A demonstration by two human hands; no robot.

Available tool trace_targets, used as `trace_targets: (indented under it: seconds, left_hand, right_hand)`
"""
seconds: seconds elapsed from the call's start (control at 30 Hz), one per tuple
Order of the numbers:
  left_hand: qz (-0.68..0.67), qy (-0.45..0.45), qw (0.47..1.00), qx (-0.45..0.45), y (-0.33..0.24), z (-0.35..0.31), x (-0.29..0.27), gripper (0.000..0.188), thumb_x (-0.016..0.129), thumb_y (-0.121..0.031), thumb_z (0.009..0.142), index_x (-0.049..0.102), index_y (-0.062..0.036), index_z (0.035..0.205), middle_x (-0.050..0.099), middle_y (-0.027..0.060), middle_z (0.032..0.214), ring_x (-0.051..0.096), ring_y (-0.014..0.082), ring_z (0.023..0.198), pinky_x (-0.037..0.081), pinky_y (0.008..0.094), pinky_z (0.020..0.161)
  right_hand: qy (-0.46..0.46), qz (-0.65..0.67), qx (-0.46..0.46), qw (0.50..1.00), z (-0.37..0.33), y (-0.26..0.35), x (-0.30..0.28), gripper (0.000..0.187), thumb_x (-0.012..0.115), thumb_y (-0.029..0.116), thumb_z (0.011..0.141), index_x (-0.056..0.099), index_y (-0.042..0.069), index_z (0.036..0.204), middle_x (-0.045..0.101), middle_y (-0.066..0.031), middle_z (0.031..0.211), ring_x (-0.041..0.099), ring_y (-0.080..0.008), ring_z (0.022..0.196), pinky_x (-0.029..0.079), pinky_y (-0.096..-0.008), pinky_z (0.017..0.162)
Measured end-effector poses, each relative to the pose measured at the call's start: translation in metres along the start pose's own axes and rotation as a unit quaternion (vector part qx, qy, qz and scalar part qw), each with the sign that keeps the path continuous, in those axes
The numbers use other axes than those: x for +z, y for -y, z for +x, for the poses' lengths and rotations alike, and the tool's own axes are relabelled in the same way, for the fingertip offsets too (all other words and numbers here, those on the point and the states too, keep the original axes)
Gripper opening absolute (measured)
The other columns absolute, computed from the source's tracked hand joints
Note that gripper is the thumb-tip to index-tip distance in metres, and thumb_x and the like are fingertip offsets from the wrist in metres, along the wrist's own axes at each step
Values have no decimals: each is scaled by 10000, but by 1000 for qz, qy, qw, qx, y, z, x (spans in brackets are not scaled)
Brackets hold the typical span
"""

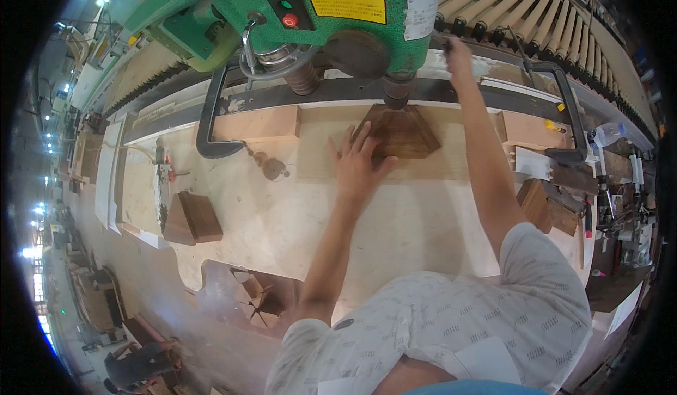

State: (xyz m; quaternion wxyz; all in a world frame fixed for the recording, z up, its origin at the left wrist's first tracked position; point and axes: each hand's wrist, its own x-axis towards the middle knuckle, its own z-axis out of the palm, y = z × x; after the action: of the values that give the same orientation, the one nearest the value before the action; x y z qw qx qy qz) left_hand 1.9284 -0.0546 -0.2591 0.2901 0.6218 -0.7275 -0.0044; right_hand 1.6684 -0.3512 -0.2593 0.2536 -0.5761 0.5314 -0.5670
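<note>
Under the spindle of a green drill press lies a dark brown, trapezoid wooden block on a pale board. My left hand presses against its left part, fingers spread, thumb along the near edge. Whether a drill bit touches the wood is hidden. Up at the machine's right side, my right hand is closed round the dark end of a handle, only partly visible.
Black C-clamps stand left and right, next to light wooden blocks. More brown blocks lie at left and right. Near the table's front is a cut-out with wood pieces. Long wooden slats line the back right.
</note>
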Motion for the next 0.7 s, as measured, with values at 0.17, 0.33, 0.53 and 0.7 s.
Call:
trace_targets:
  seconds: [0.17, 0.33, 0.53, 0.7]
  left_hand:
    - [-4, -35, 999, -3, -5, -11, 20, 464, 805, -414, 846, 698, -102, 1173, 562, 114, 1499, 476, 356, 1340, 321, 589, 1119]
    - [-60, 9, 996, -64, -40, -36, 10, 430, 818, -306, 850, 718, -72, 1196, 568, 161, 1468, 516, 360, 1290, 407, 467, 1072]
    - [-89, -54, 988, -116, -82, -61, 3, 357, 826, -281, 825, 716, -41, 1064, 634, 150, 1266, 670, 346, 1034, 564, 472, 823]
    - [-31, -32, 987, -157, -85, -56, 21, 255, 746, -288, 862, 625, -63, 866, 635, 156, 991, 666, 367, 877, 558, 514, 708]
  right_hand:
    - [-179, -20, -11, 984, 31, 113, -78, 465, 585, 391, 961, 655, -64, 891, 601, -165, 686, 505, -240, 632, 454, -438, 661]
    - [-174, -35, -146, 973, 94, 208, -97, 399, 562, 348, 976, 678, -29, 918, 716, -234, 869, 677, -410, 809, 523, -520, 772]
    - [-205, -163, -243, 934, 135, 251, -75, 407, 532, 332, 999, 695, -39, 965, 710, -260, 895, 691, -412, 881, 523, -514, 810]
    - [-150, -188, -253, 937, 166, 244, -59, 408, 531, 332, 995, 699, -38, 962, 709, -264, 889, 693, -417, 883, 523, -516, 813]
